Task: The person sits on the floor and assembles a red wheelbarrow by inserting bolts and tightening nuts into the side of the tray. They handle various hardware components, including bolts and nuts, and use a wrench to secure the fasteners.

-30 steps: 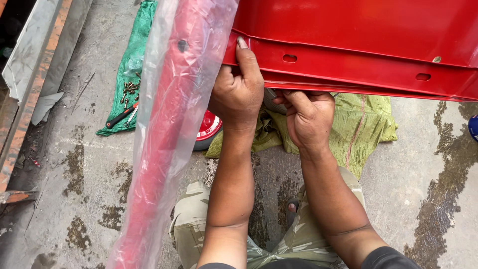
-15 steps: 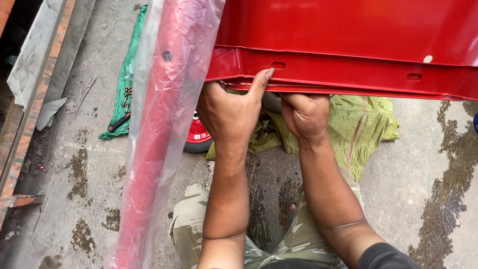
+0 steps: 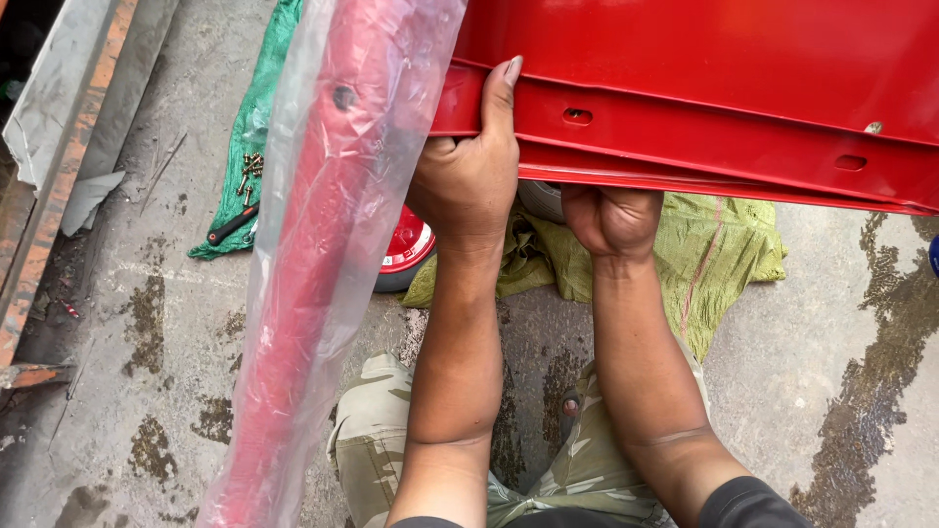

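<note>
A large red sheet-metal tray point(image 3: 704, 88) with slotted holes along its folded rim fills the top right. My left hand point(image 3: 471, 176) grips that rim, thumb up against the red face. My right hand point(image 3: 611, 217) reaches under the rim just to the right, its fingers hidden beneath the metal, so what it holds cannot be seen. A long red bar wrapped in clear plastic point(image 3: 323, 264) runs diagonally from the top middle to the bottom left, in front of the tray's left end.
A red wheel point(image 3: 403, 254) lies on the concrete under the bar. A green sack point(image 3: 256, 127) carries several bolts and a black-handled tool point(image 3: 233, 225). A yellow-green sack point(image 3: 724, 254) lies below the tray. Bricks and a metal strip point(image 3: 49, 117) line the left edge.
My left thumb has come up onto the tray's red face. My right hand has curled further under the rim. The view has shifted slightly.
</note>
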